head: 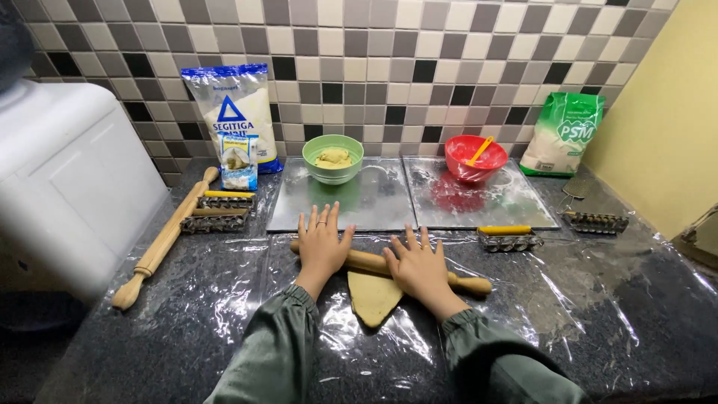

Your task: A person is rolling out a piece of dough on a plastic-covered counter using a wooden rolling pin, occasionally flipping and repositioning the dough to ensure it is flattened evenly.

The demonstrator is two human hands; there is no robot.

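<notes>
1. Two grey-green sleeves (277, 352) come in from the bottom edge, nearest the camera, over the dark desk (149, 337), which is covered with clear plastic film.
2. The left hand (321, 243) lies flat, fingers spread wide, on the left part of a wooden rolling pin (374, 263).
3. The right hand (419, 263) rests the same way (palm down, fingers open) on the pin's right part; neither hand is closed around it.
4. The pin lies across the far edge of a flat piece of yellow dough (372, 298), which sits on the film between the two wrists.
5. Beyond the hands lie two metal trays (374, 206); the left one carries a green bowl (333, 158) of dough, the right one a red bowl (475, 157).
6. A second, longer rolling pin (164, 239) lies well apart at the left.
</notes>
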